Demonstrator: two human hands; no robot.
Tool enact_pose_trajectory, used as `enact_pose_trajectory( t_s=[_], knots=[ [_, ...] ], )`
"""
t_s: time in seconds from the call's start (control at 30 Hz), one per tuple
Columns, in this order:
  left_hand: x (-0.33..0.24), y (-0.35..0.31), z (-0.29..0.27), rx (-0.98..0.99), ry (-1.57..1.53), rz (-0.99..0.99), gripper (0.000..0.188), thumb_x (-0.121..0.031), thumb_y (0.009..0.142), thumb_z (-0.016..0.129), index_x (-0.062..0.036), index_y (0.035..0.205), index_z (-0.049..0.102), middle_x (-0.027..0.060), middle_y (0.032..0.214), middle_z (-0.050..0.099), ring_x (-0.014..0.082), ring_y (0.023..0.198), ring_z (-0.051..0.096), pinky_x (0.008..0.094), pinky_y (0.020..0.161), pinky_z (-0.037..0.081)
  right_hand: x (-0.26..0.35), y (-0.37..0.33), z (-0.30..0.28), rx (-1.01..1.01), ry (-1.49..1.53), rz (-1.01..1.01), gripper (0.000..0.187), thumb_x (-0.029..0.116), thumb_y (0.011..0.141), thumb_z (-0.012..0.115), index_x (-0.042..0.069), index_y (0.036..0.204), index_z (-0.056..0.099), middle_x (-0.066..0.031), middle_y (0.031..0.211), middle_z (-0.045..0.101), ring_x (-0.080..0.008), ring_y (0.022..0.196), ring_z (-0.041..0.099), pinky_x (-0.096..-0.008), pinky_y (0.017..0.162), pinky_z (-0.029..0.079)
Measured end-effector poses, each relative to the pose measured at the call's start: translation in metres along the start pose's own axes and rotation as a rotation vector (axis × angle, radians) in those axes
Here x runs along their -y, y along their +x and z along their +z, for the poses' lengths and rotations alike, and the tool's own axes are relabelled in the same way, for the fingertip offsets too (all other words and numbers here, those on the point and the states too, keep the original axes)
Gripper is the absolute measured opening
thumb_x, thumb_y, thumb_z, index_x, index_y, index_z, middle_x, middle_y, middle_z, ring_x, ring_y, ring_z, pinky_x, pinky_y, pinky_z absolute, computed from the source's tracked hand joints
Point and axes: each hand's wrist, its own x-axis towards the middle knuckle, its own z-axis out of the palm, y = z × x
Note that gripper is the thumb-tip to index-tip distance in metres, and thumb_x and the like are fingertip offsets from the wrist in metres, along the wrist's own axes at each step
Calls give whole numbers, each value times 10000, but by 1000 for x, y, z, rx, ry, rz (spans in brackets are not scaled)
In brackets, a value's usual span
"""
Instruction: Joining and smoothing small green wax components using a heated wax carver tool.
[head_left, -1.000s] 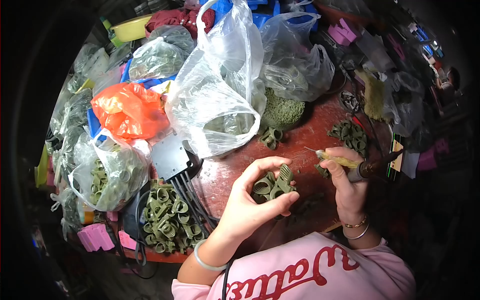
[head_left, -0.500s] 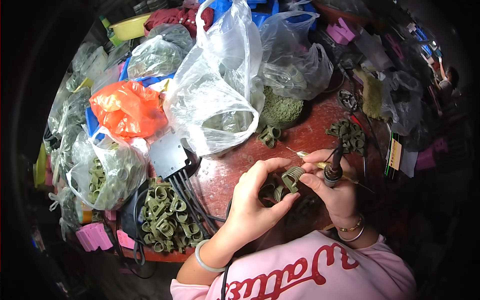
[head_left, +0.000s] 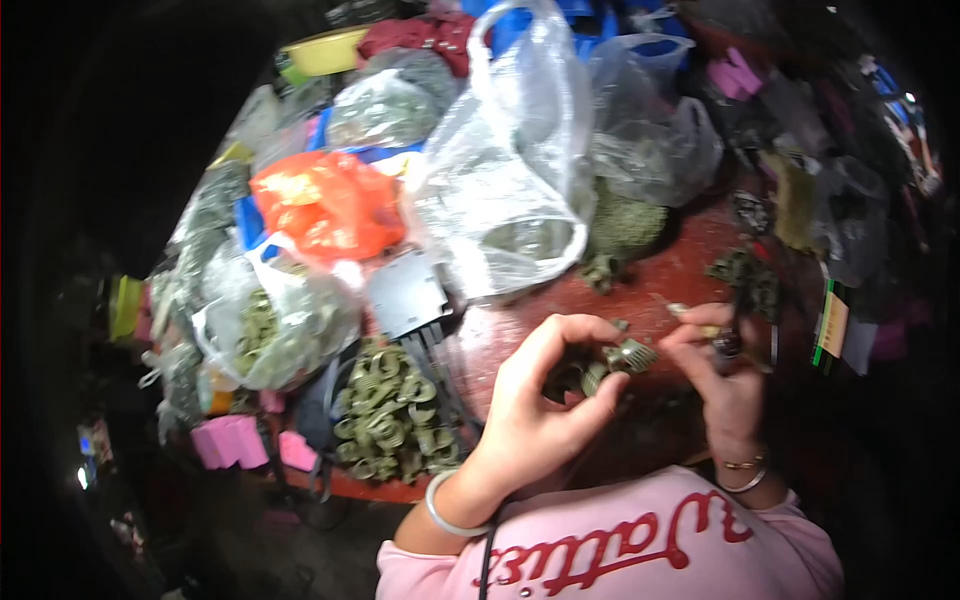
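Note:
My left hand (head_left: 545, 405) pinches a small olive-green ribbed coil part (head_left: 612, 362) between thumb and fingers, just above the red-brown tabletop (head_left: 690, 265). My right hand (head_left: 722, 375) is closed around a slim pen-like tool (head_left: 700, 325) with a dark body and a pale tip; its tip end lies close to the coil part. Both hands meet over the near middle of the table. A bangle sits on each wrist.
A heap of similar green coil parts (head_left: 395, 415) lies to the left of my left hand. Clear plastic bags (head_left: 510, 200) of green parts, an orange bag (head_left: 320, 205), a grey flat device with cables (head_left: 405, 295) and pink foam blocks (head_left: 230, 440) crowd the table's far and left sides.
My right hand has moved in from the right with the tool and now meets the coil part held in my left hand; the view has shifted slightly.

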Motion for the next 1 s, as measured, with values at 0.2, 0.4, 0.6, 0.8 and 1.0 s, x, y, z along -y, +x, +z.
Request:
enact_pose_trajectory(
  t_s=[0.2,0.4,0.6,0.8,1.0],
  knots=[
    [-18,-36,-70,-542,805,186,286,90,727,639,1,999,636,132,937,634,258,822,620,345,754,497,-17,2,-20,-33,79,-150,284,-15,850,676,7,1114,574,-23,823,659,-58,783,584,-194,737,438],
    [-9,-58,-103,-442,1327,137,269,-10,770,711,-27,1030,647,143,1056,572,320,1026,525,423,873,430,-10,1,-11,56,69,-151,262,-40,846,665,6,1091,585,-21,793,665,-52,755,587,-187,707,441],
    [-2,-61,-94,-344,1407,88,301,-79,872,635,-49,1171,617,182,1282,491,377,1242,422,478,1047,327,-12,2,-22,53,49,-186,231,-28,861,654,-18,1081,586,-44,812,683,-65,752,604,-195,717,456],
    [-8,-41,-52,-347,901,275,186,41,760,705,-4,932,650,161,1054,603,295,945,589,365,808,477,-16,-2,-25,-13,81,-154,214,-27,857,659,-22,1061,598,-50,823,676,-80,760,616,-218,734,472],
    [24,-4,23,271,806,215,171,-56,718,745,-11,819,613,128,837,515,323,788,529,381,725,459,-18,-2,-27,48,47,-173,195,-30,842,676,-25,1028,619,-56,929,664,-77,785,606,-213,715,468]
  ],
)
